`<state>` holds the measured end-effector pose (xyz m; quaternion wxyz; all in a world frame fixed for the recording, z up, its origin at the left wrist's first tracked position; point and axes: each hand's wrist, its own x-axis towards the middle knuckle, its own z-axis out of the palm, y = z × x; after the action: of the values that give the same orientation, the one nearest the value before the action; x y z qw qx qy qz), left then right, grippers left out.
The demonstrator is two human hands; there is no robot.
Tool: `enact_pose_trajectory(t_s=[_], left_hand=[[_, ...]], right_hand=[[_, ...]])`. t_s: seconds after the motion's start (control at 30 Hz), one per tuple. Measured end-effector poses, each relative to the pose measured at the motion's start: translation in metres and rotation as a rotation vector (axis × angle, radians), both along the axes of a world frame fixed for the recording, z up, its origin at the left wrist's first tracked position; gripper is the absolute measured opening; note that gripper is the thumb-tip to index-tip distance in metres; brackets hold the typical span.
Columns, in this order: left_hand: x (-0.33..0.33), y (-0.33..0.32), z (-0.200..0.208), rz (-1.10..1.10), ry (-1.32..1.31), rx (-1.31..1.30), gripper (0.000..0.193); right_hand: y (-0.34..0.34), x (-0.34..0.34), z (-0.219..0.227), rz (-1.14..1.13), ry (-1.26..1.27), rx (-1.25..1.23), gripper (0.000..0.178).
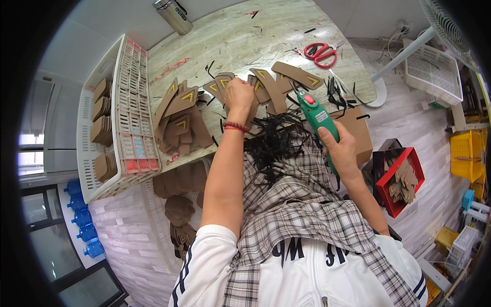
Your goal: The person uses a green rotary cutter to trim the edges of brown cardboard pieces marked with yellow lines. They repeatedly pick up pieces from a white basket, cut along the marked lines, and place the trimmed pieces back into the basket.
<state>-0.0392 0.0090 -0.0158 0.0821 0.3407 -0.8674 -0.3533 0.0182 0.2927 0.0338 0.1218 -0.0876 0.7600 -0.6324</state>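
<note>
While the left hand (238, 95) presses closed fingers on a brown piece (223, 83) on the tabletop (245, 36), the right hand (340, 148) grips the green tool (318, 116), whose tip points up-left toward that piece.

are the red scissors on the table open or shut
Shut: the red scissors lie flat on the table, both handle loops side by side, blades together.

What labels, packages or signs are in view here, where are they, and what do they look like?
Label on the green handheld tool gripped by the right hand: small pale rectangle on its side.
Cardboard box: plain brown, at the table edge beside the tool.
No signs or screens show.
</note>
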Motion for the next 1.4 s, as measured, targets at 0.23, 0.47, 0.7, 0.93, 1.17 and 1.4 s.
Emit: enact_pose_trajectory(t_s=[0.23, 0.47, 0.7, 0.93, 1.17, 1.4], left_hand=[[0.018, 0.023, 0.008, -0.036, 0.334, -0.582, 0.008], [0.032, 0.010, 0.019, 0.204, 0.738, 0.044, 0.015], [0.040, 0.030, 0.062, 0.183, 1.159, 0.965, 0.015], [0.040, 0.062, 0.065, 0.204, 1.036, 1.257, 0.013], [0.038, 0.079, 0.058, 0.254, 0.983, 1.325, 0.010], [0.042, 0.087, 0.053, 0.190, 0.926, 1.321, 0.009]], right_hand=[[-0.008, -0.001, 0.004, 0.022, -0.013, 0.014, 0.036], [-0.021, 0.001, 0.003, 0.062, 0.043, 0.037, 0.037], [-0.034, 0.000, 0.013, 0.095, 0.061, 0.024, 0.038], [-0.026, 0.005, 0.016, 0.066, 0.052, -0.019, 0.038], [-0.020, 0.004, 0.017, 0.030, 0.055, -0.034, 0.036], [-0.020, 0.003, 0.023, 0.007, 0.043, -0.071, 0.036]])
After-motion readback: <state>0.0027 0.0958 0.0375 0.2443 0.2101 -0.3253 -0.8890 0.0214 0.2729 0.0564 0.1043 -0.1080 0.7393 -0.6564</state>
